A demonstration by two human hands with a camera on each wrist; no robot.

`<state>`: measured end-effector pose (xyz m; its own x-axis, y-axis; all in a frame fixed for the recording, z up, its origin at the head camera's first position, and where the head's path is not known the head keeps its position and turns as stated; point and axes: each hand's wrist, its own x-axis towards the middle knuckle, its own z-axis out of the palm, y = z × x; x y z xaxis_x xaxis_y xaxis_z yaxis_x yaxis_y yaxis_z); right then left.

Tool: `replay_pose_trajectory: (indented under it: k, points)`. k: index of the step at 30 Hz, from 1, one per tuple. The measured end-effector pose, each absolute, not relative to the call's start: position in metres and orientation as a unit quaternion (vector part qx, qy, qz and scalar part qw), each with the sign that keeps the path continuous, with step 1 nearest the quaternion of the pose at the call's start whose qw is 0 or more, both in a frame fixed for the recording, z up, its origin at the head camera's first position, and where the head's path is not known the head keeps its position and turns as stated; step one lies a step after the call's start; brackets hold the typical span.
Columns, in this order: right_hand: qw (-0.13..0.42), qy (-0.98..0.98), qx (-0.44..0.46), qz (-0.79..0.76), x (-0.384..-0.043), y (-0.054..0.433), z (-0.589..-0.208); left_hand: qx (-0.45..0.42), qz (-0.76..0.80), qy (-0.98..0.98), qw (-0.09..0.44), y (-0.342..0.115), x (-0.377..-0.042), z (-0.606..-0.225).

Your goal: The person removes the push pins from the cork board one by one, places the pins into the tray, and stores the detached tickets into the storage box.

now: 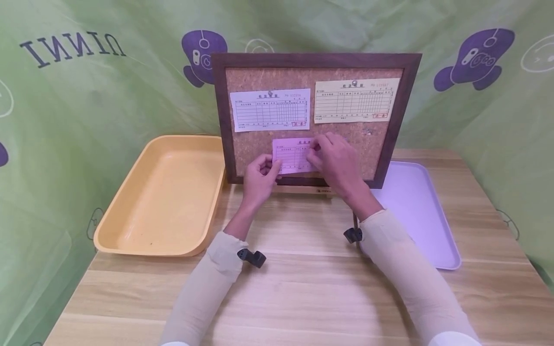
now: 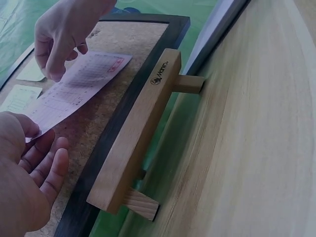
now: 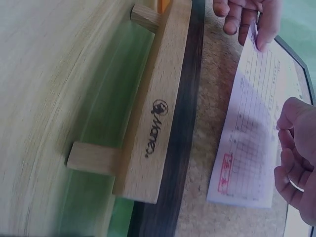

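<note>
My left hand (image 1: 259,180) pinches the left end of a pink receipt slip (image 1: 287,156) between thumb and fingers. The slip lies against the lower part of a dark-framed cork board (image 1: 255,142). At the slip's upper middle is my right hand (image 1: 336,158), fingers curled and thumb and fingertips brought together; I cannot tell whether something small is between them. Above, a white slip (image 1: 271,113) and a cream slip (image 1: 356,103) hang side by side, each with a pushpin at its top middle. In the right wrist view, the pink slip (image 3: 249,133) shows a red stamp.
A wooden stand (image 2: 136,133) supports the board along its bottom. A yellow tray (image 1: 169,192) stands left of it, a lilac tray (image 1: 415,202) to its right, partly behind my right arm. Small shiny bits (image 1: 368,131) sit on the cork. A green printed cloth (image 1: 130,86) hangs behind.
</note>
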<state>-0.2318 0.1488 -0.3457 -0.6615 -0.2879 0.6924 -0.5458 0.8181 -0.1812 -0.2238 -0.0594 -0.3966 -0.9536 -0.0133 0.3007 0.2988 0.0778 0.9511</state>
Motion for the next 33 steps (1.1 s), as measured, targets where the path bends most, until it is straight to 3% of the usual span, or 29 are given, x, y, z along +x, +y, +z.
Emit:
replay_pose_trajectory:
  k: [17, 25, 33]
  points:
    - [0.341, -0.898, 0.213, 0.179, -0.194, 0.198, -0.341, -0.129, -0.657, -0.727, 0.151, -0.085, -0.175, -0.358]
    - [0.367, -0.892, 0.202, 0.173, -0.18, 0.24, -0.349, -0.135, -0.644, -0.733, 0.169, -0.122, -0.163, -0.337]
    - [0.382, -0.892, 0.155, 0.188, -0.177, 0.285, -0.352, -0.094, -0.643, -0.725, 0.228, -0.172, -0.169, -0.32]
